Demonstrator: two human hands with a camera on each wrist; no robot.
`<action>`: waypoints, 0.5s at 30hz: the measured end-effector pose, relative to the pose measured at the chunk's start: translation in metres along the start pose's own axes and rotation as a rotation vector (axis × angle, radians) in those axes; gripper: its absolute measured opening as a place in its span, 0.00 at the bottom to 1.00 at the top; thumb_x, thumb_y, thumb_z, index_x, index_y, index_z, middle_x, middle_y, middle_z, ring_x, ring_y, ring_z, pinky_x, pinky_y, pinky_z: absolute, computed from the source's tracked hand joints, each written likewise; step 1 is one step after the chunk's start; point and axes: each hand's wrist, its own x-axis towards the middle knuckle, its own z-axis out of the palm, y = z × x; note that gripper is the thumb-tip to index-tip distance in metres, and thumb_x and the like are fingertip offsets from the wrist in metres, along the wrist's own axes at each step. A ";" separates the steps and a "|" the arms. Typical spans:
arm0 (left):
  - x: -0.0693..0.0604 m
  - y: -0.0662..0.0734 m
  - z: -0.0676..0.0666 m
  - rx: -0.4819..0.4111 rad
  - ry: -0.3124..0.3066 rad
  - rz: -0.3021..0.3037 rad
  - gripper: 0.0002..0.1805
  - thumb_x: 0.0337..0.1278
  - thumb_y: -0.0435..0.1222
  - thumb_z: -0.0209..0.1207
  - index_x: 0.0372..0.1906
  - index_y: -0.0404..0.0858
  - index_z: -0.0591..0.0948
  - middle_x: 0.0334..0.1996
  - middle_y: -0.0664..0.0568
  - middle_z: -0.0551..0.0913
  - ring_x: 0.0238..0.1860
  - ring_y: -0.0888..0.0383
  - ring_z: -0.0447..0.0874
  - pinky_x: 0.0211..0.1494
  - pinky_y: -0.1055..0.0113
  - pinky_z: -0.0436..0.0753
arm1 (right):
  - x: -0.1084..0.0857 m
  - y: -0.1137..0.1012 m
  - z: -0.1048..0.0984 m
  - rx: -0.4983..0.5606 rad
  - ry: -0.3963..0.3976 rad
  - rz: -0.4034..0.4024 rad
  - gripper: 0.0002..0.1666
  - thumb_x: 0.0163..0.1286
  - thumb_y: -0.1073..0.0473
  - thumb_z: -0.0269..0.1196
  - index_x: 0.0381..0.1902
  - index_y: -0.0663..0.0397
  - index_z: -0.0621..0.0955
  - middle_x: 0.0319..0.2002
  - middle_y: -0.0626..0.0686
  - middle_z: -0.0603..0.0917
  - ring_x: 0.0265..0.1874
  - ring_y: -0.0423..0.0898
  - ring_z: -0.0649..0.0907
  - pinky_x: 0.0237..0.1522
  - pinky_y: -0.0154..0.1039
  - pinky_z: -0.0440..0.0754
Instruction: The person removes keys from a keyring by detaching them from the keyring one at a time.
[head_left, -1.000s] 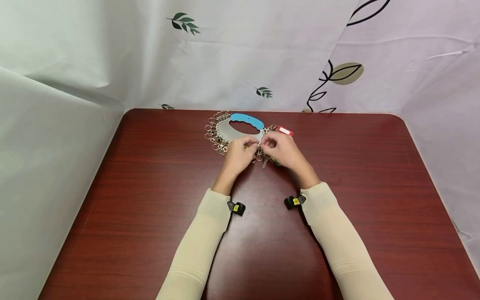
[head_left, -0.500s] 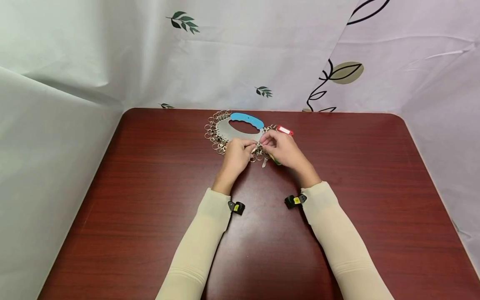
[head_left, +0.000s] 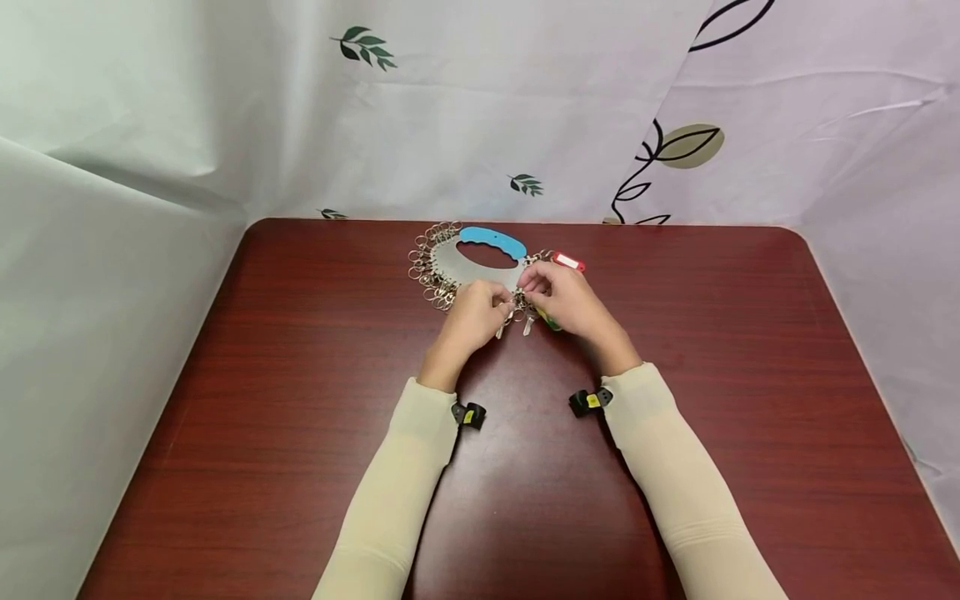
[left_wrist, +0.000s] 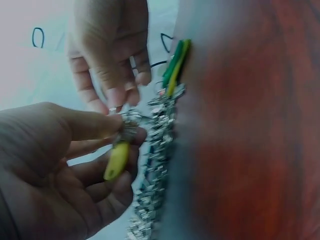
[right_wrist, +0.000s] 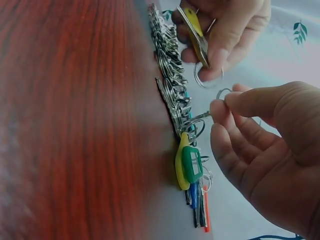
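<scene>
A metal key-holder plate (head_left: pixel 467 265) with a blue handle (head_left: pixel 492 240) lies at the table's back, its curved edge lined with small clips and rings. My left hand (head_left: pixel 472 312) pinches a key (right_wrist: pixel 202 48) with a yellow tag (left_wrist: pixel 116 161) on a split ring (right_wrist: pixel 198 79). A blade tip of a key hangs under that hand in the head view. Close beside it, my right hand (head_left: pixel 564 296) pinches a small metal clip ring (right_wrist: pixel 223 93) at the plate's edge, between thumb and forefinger. Fingers partly hide the small metal parts; whether the two rings touch, I cannot tell.
A red tag (head_left: pixel 568 262) lies right of the plate. A green tag (right_wrist: pixel 192 165) and another yellow tag (right_wrist: pixel 181 167) hang by the right hand. The dark red table (head_left: pixel 300 400) reaches toward me, with a white patterned cloth (head_left: pixel 450 125) behind it.
My left hand has drawn slightly back and down from the plate's edge, and a key now shows hanging below it. The right hand has stayed nearly in place.
</scene>
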 end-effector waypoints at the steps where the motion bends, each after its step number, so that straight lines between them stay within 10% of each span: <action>1: -0.001 0.001 -0.002 0.006 -0.014 -0.004 0.05 0.65 0.31 0.65 0.34 0.37 0.90 0.27 0.50 0.87 0.30 0.55 0.80 0.39 0.63 0.79 | 0.000 0.000 0.000 -0.004 -0.007 -0.003 0.05 0.71 0.69 0.64 0.43 0.60 0.83 0.38 0.58 0.86 0.41 0.52 0.85 0.47 0.46 0.84; 15: -0.001 0.005 0.000 -0.049 0.028 0.032 0.02 0.64 0.32 0.67 0.37 0.36 0.86 0.31 0.48 0.88 0.33 0.56 0.85 0.41 0.66 0.82 | -0.002 -0.003 -0.002 -0.013 -0.061 -0.039 0.08 0.72 0.67 0.61 0.45 0.58 0.85 0.40 0.56 0.87 0.40 0.49 0.85 0.46 0.43 0.83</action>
